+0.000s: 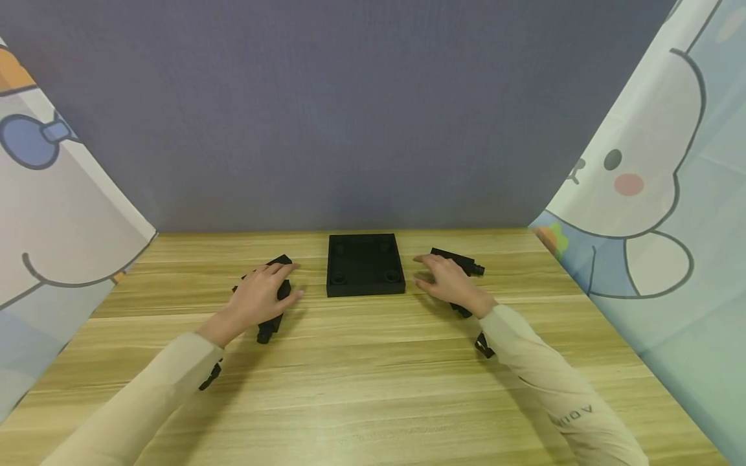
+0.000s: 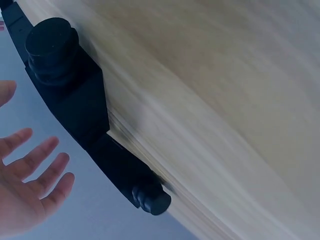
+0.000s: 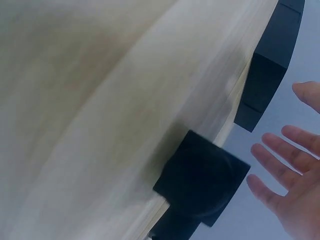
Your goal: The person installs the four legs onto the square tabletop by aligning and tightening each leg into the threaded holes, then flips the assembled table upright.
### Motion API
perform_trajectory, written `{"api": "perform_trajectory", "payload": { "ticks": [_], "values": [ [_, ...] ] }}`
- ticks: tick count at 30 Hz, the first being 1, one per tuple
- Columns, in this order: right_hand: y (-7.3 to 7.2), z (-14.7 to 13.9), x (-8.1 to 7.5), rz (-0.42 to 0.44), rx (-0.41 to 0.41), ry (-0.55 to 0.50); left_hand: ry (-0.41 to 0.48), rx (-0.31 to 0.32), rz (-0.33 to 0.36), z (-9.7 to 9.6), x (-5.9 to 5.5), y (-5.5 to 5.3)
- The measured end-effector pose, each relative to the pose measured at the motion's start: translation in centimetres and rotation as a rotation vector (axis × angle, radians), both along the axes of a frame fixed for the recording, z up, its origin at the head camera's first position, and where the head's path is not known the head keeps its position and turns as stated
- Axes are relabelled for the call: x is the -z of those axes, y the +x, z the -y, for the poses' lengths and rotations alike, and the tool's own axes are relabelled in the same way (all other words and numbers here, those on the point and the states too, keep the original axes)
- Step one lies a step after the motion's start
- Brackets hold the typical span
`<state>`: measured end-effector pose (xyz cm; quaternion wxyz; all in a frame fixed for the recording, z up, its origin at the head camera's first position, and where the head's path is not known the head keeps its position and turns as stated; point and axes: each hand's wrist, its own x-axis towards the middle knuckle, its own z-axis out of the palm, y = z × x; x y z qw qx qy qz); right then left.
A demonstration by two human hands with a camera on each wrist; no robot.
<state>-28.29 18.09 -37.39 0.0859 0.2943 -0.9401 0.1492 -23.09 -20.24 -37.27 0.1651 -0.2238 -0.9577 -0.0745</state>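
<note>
Over the left of the table, my left hand (image 1: 262, 298) stretches above black blocks, one of which has a knobbed end (image 1: 268, 327). Its fingers are spread and hold nothing; the left wrist view shows the hand (image 2: 30, 185) apart from a black piece with round knobs (image 2: 152, 199). My right hand (image 1: 451, 283) hovers over similar pieces, among them a black block with a knob (image 1: 463, 261). In the right wrist view its relaxed fingers stand beside a square-ended black part (image 3: 205, 175) and a longer black block (image 3: 265, 75). Both hands partly hide the pieces beneath them.
A shallow square black tray (image 1: 366, 288) with round sockets in its corners sits between the hands, near the grey back panel (image 1: 350, 116). Small dark pieces show beside the left sleeve (image 1: 157, 388) and the right sleeve (image 1: 553, 382). Cartoon-printed curtains (image 1: 664, 194) flank the wooden table.
</note>
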Motion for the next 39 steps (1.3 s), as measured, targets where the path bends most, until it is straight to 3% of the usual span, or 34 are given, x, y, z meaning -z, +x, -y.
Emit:
{"api": "perform_trajectory", "payload": {
  "ticks": [11,18,24,39],
  "values": [
    [-0.4,1.2,-0.1,0.032,-0.052,-0.028,0.036,0.036,0.036,-1.7,0.1,-0.8],
    [-0.4,1.8,0.0,0.071,-0.055,-0.026,0.042,0.041,0.073,-2.9,0.7,-1.6],
    [-0.3,2.2,0.0,0.091,-0.062,-0.029,0.048,0.031,0.13,-3.7,0.7,-1.9],
    [-0.6,2.5,0.6,0.15,-0.06,-0.004,0.044,0.068,0.181,-5.4,0.8,-2.4]
  ]
}}
